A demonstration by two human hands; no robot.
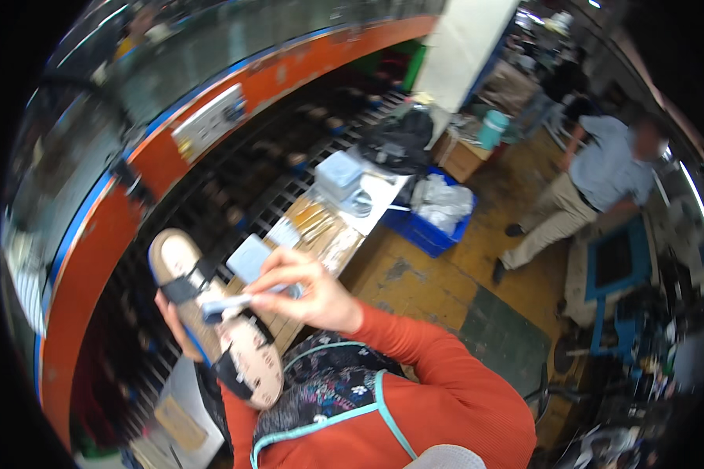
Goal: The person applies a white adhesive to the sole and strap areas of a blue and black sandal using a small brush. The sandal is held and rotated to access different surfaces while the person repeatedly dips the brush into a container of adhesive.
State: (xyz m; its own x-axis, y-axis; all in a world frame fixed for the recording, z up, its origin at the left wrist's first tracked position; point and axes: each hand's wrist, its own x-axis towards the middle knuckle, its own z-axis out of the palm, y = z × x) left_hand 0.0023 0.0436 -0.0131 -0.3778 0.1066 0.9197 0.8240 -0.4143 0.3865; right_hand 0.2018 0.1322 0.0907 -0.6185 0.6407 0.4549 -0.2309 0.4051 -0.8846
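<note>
My left hand point(177, 324) is wrapped round the side of a sandal on a shoe last point(252, 353), its pale underside turned up toward me. Black strap ends fold over that underside at several places. Most of the left fingers are hidden behind the last. Pinched between the thumb and fingers of my right hand point(313, 291) is a small brush point(235, 303) with a pale handle. Its dark tip is at the middle of the underside, and it appears to touch there. Beyond the right hand lies a pale square container lid point(249, 258).
A barred conveyor point(270, 223) with an orange frame runs along the left. On the work table point(379, 203) stand a light blue tub point(339, 176) and a black bag point(403, 141). A blue crate point(430, 248) with plastic bags is beyond it. A person point(602, 168) stands at right.
</note>
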